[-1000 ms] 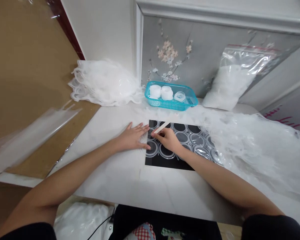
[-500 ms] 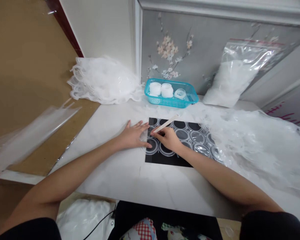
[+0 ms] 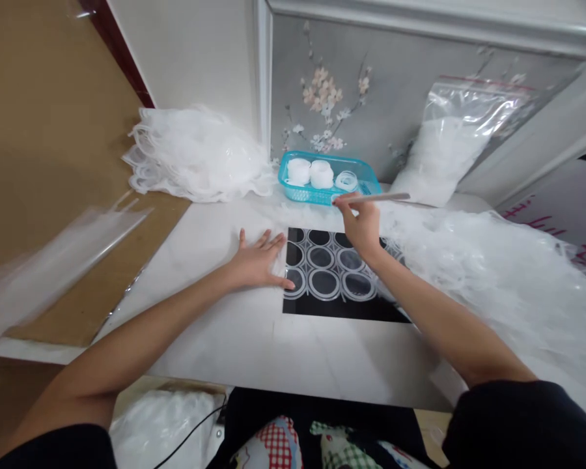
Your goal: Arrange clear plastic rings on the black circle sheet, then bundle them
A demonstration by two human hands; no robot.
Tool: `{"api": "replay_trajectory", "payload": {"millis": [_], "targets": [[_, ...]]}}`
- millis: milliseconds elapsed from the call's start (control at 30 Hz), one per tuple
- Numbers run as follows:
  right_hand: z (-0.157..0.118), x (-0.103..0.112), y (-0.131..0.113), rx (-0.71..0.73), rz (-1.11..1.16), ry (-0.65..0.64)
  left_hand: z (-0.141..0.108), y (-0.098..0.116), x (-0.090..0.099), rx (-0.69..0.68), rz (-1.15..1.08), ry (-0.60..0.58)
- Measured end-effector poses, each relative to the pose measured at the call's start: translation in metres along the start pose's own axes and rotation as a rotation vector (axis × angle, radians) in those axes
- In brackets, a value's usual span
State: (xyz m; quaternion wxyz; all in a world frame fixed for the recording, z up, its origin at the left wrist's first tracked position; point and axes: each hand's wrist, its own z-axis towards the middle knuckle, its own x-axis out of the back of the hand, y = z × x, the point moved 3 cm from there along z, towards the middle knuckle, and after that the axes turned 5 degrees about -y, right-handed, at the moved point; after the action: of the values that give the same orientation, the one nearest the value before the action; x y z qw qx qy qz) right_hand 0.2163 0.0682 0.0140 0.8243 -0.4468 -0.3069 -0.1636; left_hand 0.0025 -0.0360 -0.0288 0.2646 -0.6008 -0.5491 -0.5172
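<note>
Two bare hands are seen over a pale bench (image 3: 234, 345) near the middle of the frame. The left hand (image 3: 256, 266) is laid palm down with its fingers spread, its thumb and fingertips placed at the left edge of a black mat (image 3: 332, 309). That mat lies flat on the bench, just right of centre, and is marked with rows of pale double circles (image 3: 323, 284); its right part is covered by the right forearm.

By the right hand (image 3: 364, 228), a thin pale stick (image 3: 388, 197) is pinched between thumb and fingers, its long end pointed to the right. The fingertips are held at the front rim of a blue basket (image 3: 356, 161), above the mat; whether the rim is touched cannot be told. Three white coiled stacks (image 3: 321, 174) are contained in the basket, the rightmost one being lower.

To the left of the basket, a heap of white frilly material (image 3: 200, 156) is piled. More sheer white material (image 3: 498, 280) is spread across the right side of the bench. A clear bag (image 3: 439, 150) with white contents is leaned against a flowered panel (image 3: 371, 98) at upper right.
</note>
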Motion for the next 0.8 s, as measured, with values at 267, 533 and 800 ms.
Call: {"api": "replay_trajectory", "payload": {"millis": [267,533,800], "targets": [[-0.08,-0.011,0.017,-0.176,0.364,-0.282,0.018,0.032,0.01,-0.053,-0.005,0.146],[-0.074,-0.017,0.016,-0.055,0.293,-0.31,0.045,0.047,0.005,-0.127,0.027,0.023],[-0.075,-0.018,0.019,-0.068,0.249,-0.299,0.047,0.041,0.004,-0.102,0.06,0.016]]}}
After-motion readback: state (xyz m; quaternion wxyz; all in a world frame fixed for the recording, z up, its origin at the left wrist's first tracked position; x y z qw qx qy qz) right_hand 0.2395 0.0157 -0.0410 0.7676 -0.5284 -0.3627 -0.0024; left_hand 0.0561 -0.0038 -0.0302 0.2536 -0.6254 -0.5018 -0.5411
